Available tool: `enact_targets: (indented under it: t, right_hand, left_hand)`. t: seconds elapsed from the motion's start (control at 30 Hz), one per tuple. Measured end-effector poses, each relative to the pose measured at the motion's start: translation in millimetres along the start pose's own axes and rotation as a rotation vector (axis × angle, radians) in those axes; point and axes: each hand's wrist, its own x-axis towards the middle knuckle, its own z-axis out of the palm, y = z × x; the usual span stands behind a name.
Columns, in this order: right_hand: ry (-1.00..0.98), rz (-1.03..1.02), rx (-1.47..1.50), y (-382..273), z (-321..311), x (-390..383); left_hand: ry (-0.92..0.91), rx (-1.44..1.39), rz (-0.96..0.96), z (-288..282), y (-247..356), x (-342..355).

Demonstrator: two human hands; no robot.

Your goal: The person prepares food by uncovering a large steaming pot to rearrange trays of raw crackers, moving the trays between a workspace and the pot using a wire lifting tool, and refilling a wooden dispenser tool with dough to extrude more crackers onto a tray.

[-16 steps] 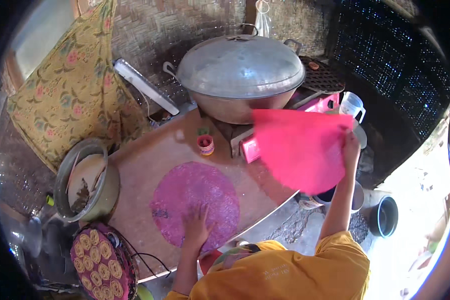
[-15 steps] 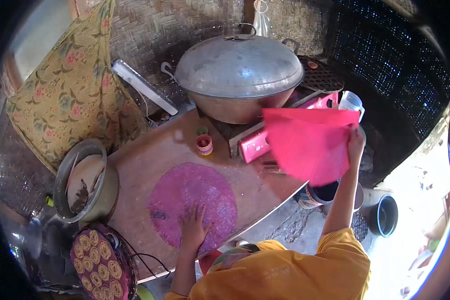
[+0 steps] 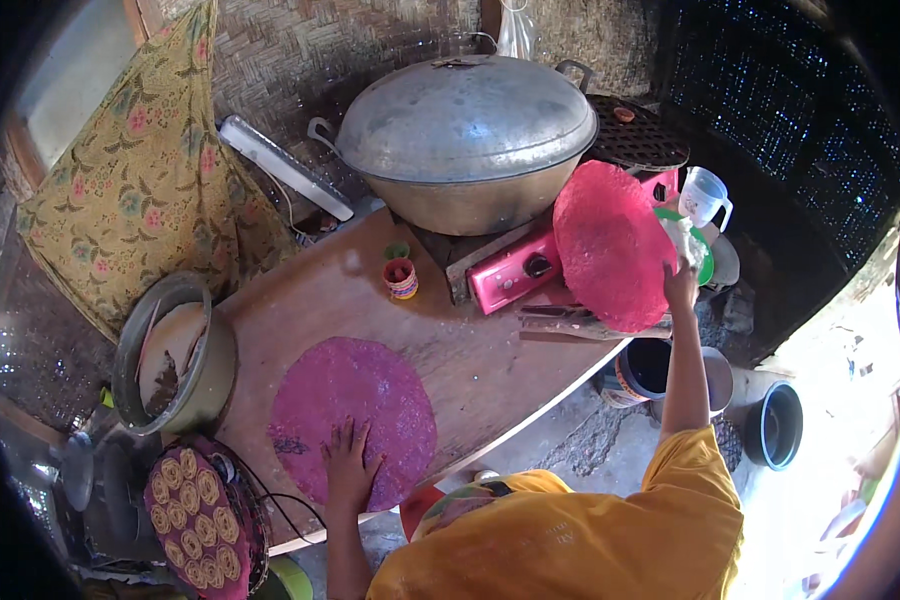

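Observation:
My left hand [image 3: 350,465] lies flat with its fingers spread on a round purple sheet [image 3: 365,395] on the wooden table. My right hand [image 3: 682,285] reaches out to the right and grips the edge of a round pink sheet [image 3: 610,245]. That sheet is tilted upright in front of the pink gas stove [image 3: 515,270], covering part of it. Just beyond my right fingers is something white [image 3: 682,236] against a green round thing [image 3: 706,258]. Exactly how the fingertips close on the sheet is too small to see.
A large lidded metal pan [image 3: 470,125] stands on the stove. Two small cups [image 3: 401,278] sit on the table [image 3: 470,360]. At left are a metal basin [image 3: 220,370] and a round tray with several coiled noodle nests [image 3: 195,510]. Buckets [image 3: 773,425] stand on the floor at right.
The pink sheet, which was spread and flapping, has swung upright nearer the stove, with my right hand lower. My left hand and the purple sheet appear slightly further left as the view shifted.

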Motion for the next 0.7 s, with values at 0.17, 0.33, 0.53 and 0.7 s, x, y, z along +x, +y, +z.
enact_targets:
  t: [0.17,0.33,0.53,0.7]
  right_hand:
    - [-1.003,-0.059,0.062,-70,-107,-24]
    - [-0.713,-0.327,-0.155,-57,-132,-63]
    - [-0.774,-0.329,-0.26,-61,-101,-72]
    - [-0.638,-0.651,-0.194,-123,-124,-95]
  left_hand:
    - [0.015,0.008,-0.059,5,4,-6]
    - [0.028,-0.001,-0.088,3,6,-4]
    - [0.05,0.024,-0.046,7,2,7]
    - [0.115,-0.147,-0.023,1,13,3]
